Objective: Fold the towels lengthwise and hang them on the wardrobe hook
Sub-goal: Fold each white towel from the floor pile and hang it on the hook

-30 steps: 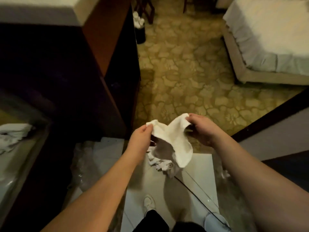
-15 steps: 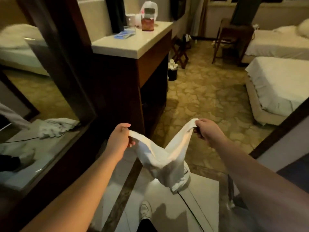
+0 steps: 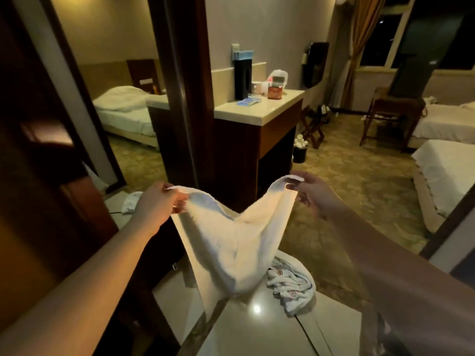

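1. Head view, nearest: the glossy pale tiled floor (image 3: pixel 257 337) lies underfoot. On it, just right of the hanging cloth, sits a crumpled white towel with small red motifs (image 3: pixel 293 286), unfolded and not yet handled.

2. Left hand (image 3: pixel 156 204): fingers curled, pinching one upper corner of the plain white terry towel (image 3: pixel 231 242).

3. Right hand (image 3: pixel 312 195): thumb and fingertips pinch the opposite corner, the other fingers looser.

4. Plain white terry towel: held in the air between both hands, corners well apart, middle sagging in a deep V with its lowest part hanging down towards the floor. No lengthwise fold has been made, judging by the slack single drape.

5. Progress: an early stage. Still to do are drawing the top edge taut, the lengthwise fold, the hanging, and then the patterned towel on the floor. No wardrobe hook can be made out.

6. Edges: a dark wooden panel (image 3: pixel 51 201) stands close on the left. The dark wooden desk with a cream top (image 3: pixel 257 116) lies just beyond the towel.

7. Open room: the patterned yellow-brown carpet (image 3: pixel 347 181) ahead and to the right, bounded by a white-sheeted bed (image 3: pixel 447 173).
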Tool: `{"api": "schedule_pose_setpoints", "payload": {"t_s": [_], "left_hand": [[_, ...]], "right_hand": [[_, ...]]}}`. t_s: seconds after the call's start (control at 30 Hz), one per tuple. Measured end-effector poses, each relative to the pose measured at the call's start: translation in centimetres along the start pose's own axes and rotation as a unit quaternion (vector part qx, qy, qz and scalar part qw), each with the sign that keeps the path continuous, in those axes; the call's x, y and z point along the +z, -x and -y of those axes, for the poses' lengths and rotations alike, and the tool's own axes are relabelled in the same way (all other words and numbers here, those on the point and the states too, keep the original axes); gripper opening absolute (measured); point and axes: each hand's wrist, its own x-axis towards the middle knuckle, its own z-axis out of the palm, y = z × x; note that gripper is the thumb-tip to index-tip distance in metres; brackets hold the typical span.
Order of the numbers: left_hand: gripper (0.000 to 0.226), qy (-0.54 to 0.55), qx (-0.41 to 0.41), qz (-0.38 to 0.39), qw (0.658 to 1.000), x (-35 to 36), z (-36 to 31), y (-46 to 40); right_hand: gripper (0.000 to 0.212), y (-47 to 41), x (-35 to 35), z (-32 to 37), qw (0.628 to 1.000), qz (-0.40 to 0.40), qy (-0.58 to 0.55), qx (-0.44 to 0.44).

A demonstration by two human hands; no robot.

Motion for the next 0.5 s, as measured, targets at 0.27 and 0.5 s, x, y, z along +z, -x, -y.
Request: {"api": "schedule_pose_setpoints", "payload": {"t_s": [0.27,0.5], "left_hand": [[0.005,-0.203,0.101,-0.108,0.968,-15.9,2.1,14.0],[0.01,-0.203,0.103,-0.173,0.958,-30.0,3.1,25.1]], "right_hand": [[0.03,13.7,9.1,2.3,0.973,-0.07,0.191,-0.108],[0.047,26.1,17.7,4.4,0.977,-0.09,0.162,-0.109]]}}
